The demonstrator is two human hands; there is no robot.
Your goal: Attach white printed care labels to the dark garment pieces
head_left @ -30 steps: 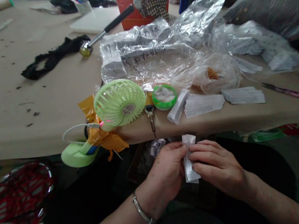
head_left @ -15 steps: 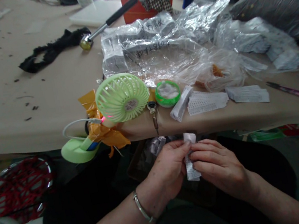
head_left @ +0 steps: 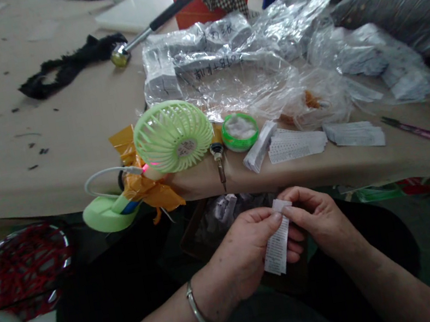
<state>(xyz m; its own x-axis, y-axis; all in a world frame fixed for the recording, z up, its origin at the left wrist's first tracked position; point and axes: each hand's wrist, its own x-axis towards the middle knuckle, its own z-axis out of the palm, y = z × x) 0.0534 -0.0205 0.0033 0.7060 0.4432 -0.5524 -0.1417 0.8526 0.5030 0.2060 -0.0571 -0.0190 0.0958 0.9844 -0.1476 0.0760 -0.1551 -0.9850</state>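
Note:
Between my two hands, just below the table edge, is a narrow white printed label (head_left: 277, 247), tilted, with its upper end folded or overlapped. My left hand (head_left: 248, 252), a bracelet on its wrist, pinches the label with thumb and fingers. At the label's top my right hand (head_left: 320, 217) grips it between thumb and forefinger. Behind the hands, on the table's near edge, lie a fanned stack of printed labels (head_left: 295, 144), a second stack (head_left: 355, 134) and a folded bundle of labels (head_left: 260, 147). A green-rimmed tub (head_left: 240, 131) with white wadding stands beside them.
A green fan (head_left: 173, 135) is fixed with orange tape at the table edge, and a soldering-iron-like tool (head_left: 219, 163) points over it. Clear plastic bags (head_left: 221, 82) lie behind. A pink-handled cutter (head_left: 411, 127) is at right. A box of paper scraps (head_left: 223, 209) sits below.
The label has tilted and come more into view, its lower end swinging left. My right hand has moved from covering its side to pinching its top. The camera view has shifted slightly.

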